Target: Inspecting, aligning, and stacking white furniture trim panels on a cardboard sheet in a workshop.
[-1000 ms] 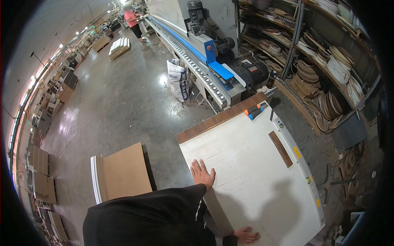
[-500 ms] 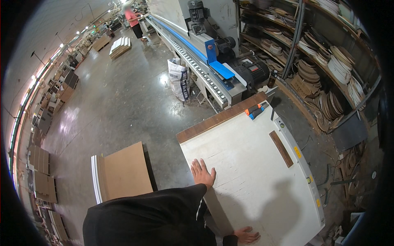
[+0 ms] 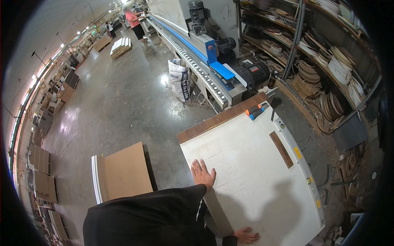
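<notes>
My left hand point(image 3: 203, 175) lies flat, fingers spread, on the left edge of a scratched white tabletop point(image 3: 242, 164). Closer to me, my right hand point(image 3: 247, 236) also rests palm down on that surface, its fingers stretched to the right. Neither hand holds anything. A dark brown wood strip point(image 3: 221, 119) runs along the far edge. Near its right end lie two hand tools with orange and blue handles point(image 3: 255, 111). A short brown strip point(image 3: 281, 149) sits right of the middle, beside a long white spirit level point(image 3: 298, 155) along the right edge.
Beyond the tabletop stands a long machine point(image 3: 193, 61) with a blue rail and motors. A white sack point(image 3: 179, 82) leans beside it. Shelves with coiled edging point(image 3: 340, 65) are at right. Brown panels point(image 3: 125, 170) lie at left. Another person point(image 3: 133, 20) stands far off.
My hands and everything on the tabletop stay in place. The distant person has shifted slightly.
</notes>
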Demonstrator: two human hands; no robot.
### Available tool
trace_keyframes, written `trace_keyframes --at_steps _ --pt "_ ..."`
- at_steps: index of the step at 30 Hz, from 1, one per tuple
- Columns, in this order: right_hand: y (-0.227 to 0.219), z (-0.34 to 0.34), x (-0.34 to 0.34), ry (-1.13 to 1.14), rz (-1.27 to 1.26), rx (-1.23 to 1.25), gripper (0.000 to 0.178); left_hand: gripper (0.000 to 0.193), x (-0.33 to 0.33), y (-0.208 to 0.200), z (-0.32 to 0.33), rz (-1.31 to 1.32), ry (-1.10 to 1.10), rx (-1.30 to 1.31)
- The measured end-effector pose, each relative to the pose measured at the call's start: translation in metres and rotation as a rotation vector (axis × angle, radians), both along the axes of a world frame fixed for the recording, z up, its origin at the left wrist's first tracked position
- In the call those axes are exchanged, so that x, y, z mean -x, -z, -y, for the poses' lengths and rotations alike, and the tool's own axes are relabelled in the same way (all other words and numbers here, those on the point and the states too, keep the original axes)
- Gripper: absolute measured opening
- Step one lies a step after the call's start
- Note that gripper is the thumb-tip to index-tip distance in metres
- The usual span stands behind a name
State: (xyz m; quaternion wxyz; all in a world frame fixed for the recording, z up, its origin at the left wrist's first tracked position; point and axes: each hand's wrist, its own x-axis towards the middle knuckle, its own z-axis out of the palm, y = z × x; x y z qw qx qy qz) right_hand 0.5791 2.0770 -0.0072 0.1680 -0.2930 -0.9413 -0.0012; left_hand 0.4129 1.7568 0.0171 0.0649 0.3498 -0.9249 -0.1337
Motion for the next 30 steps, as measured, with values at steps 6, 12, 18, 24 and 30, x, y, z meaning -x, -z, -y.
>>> trace_keyframes --at_steps 6,12,18,24,30 --pt "-0.002 0.002 -0.001 -0.021 -0.016 -0.001 0.056 0.089 0.0 -0.002 0.001 0.019 0.005 -0.011" --pt "0.01 -0.006 -0.007 -0.035 -0.034 -0.006 0.056 0.089 0.002 -0.002 -0.001 0.017 0.006 -0.007" --pt "0.006 -0.004 -0.006 -0.046 -0.051 -0.011 0.056 0.088 0.002 -0.002 -0.002 0.009 0.004 -0.007" --pt "0.013 -0.006 -0.016 -0.048 -0.06 -0.017 0.055 0.087 -0.003 -0.001 -0.002 -0.012 -0.001 0.007" --pt "0.03 -0.019 -0.024 0.148 -0.041 -0.081 0.055 0.088 -0.002 0.001 -0.003 -0.002 0.027 -0.002"
